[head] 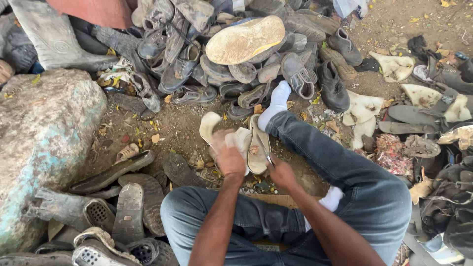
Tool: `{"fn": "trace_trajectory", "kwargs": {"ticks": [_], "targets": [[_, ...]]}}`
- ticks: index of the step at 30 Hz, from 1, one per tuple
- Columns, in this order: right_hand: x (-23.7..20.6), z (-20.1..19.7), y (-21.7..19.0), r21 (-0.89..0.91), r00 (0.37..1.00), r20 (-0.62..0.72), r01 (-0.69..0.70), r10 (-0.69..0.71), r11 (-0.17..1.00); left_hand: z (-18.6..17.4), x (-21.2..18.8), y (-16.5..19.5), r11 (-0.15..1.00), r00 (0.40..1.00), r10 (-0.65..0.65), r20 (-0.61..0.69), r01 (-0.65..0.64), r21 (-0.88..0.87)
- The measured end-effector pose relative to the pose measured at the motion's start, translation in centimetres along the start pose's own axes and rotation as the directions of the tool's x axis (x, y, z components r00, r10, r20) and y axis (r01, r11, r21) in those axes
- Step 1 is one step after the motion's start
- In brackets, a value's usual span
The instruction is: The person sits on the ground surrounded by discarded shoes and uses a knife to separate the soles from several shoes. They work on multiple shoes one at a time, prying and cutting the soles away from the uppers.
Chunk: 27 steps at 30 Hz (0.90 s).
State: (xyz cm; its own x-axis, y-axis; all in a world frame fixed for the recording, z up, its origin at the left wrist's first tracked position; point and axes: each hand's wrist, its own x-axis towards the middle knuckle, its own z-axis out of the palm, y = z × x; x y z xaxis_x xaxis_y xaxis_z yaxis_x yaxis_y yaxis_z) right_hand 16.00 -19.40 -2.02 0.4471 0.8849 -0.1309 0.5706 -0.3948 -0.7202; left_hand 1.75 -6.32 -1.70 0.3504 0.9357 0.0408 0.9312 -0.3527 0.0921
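A person sits on the bare dirt ground [182, 123] in blue jeans [354, 172] and white socks [276, 101], one leg stretched toward a big pile of worn shoes [207, 54]. Both hands work close together in front of the knees, over a pale detached shoe sole [257, 145] that stands on edge between them, its inner face turned up toward the camera.

The left hand [227, 156] is blurred; its fingers are curled around a whitish piece of sole material [212, 125] that sticks up and to the left, touching the near side of the pale sole. The right hand [281, 172] sits just below the sole's lower end, fingers clenched on a thin metal tool [268, 157] whose tip lies against the sole's edge; what kind of tool it is cannot be told.

A large tan sole [245, 39] lies upturned on top of the shoe pile. To the left stands a big rock with patches of pale blue paint [44, 138], with dark flat rubber soles [123, 182] scattered at its foot. On the right, cream-coloured scraps of sole [362, 111] lie on the dirt beside a black shoe [332, 88]. A piece of brown cardboard [273, 199] shows under the person's legs
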Motion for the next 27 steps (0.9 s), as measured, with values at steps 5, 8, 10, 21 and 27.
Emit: {"fn": "trace_trajectory", "kwargs": {"ticks": [5,8,10,21,27], "targets": [[6.2,0.1,-2.4,-0.229,0.985,0.158,0.107,-0.071,0.967,-0.9,3.9,2.4,0.97,0.97,0.245,0.002,-0.245,-0.014],[8.2,0.2,-4.2,-0.299,0.975,0.22,0.104,-0.038,0.948,-0.3,5.3,1.3,0.967,0.994,-0.018,0.105,0.044,-0.252],[9.4,0.5,-5.5,-0.33,0.972,0.234,0.094,-0.015,0.939,0.3,5.6,0.4,0.926,0.93,-0.106,0.352,0.222,-0.306],[4.8,-0.6,-4.3,-0.494,0.904,0.392,0.05,0.171,0.868,3.1,2.9,1.4,0.947,0.979,-0.006,-0.204,-0.06,-0.317],[6.8,1.7,-2.8,-0.465,0.917,0.392,0.135,0.067,0.875,3.4,2.1,1.7,0.945,0.949,0.037,-0.312,-0.135,-0.299]]}}
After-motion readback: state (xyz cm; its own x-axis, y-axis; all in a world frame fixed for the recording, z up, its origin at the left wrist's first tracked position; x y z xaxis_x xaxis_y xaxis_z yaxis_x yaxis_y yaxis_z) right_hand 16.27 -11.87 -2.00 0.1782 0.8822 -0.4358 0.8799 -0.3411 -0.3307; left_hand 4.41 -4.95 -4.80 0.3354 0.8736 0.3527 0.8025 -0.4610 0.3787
